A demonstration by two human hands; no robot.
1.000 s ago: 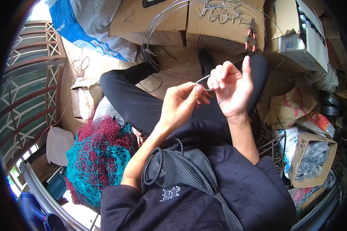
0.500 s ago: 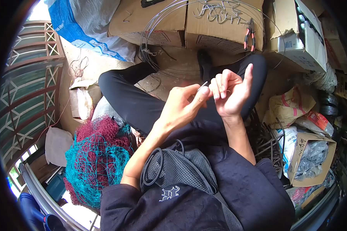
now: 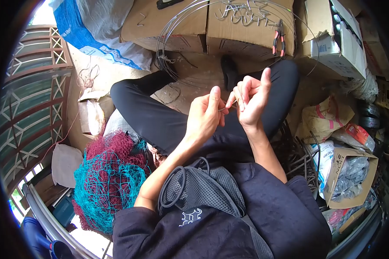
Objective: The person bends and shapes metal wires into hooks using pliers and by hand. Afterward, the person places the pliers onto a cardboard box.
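Note:
My left hand (image 3: 204,114) is above my lap, its fingers curled round a short piece of metal wire (image 3: 222,109), thumb raised. Close on its right, my right hand (image 3: 250,98) has its fingers bent toward the same wire, thumb pointing up; the fingers hide most of the piece. Beyond both hands a large coil of wire (image 3: 160,43) arches over cardboard boxes. Several bent wire hooks (image 3: 246,14) lie on the right box, and one hook (image 3: 141,20) on the left box. Red and black pliers (image 3: 278,39) rest at the right box's front edge.
Maroon and teal netting (image 3: 110,185) is beside my left leg. A mesh bag (image 3: 203,190) hangs on my chest. At the right are rusty metal rods (image 3: 304,162), an open box of plastic bags (image 3: 350,179) and a white carton (image 3: 339,56). A metal gate (image 3: 34,99) stands at the left.
My left thumb has lifted and the left hand has turned upright. My right hand has moved slightly left and its fingers have closed in more. The wire between them has turned and shows less.

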